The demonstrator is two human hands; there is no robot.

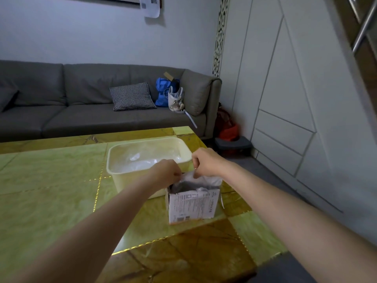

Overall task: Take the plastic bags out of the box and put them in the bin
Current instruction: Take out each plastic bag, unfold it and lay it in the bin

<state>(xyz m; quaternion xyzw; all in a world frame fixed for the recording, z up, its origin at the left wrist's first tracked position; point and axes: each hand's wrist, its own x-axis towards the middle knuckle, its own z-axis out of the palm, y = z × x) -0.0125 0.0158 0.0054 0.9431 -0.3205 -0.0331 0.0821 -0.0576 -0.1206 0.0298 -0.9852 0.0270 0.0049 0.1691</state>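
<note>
A small white printed cardboard box [193,205] stands open on the green marble table. Clear plastic bags [210,180] bulge out of its top. My left hand [167,172] and my right hand [206,162] are both over the box's far edge, each pinching the top of a plastic bag. Just behind the box sits a cream plastic bin [116,172] with crumpled clear plastic [142,160] lying inside it.
The table [51,190] has gold inlay lines and ends close to the right of the box. Behind it runs a grey sofa [81,111] with a checked cushion and bags. A white panelled wall stands at the right.
</note>
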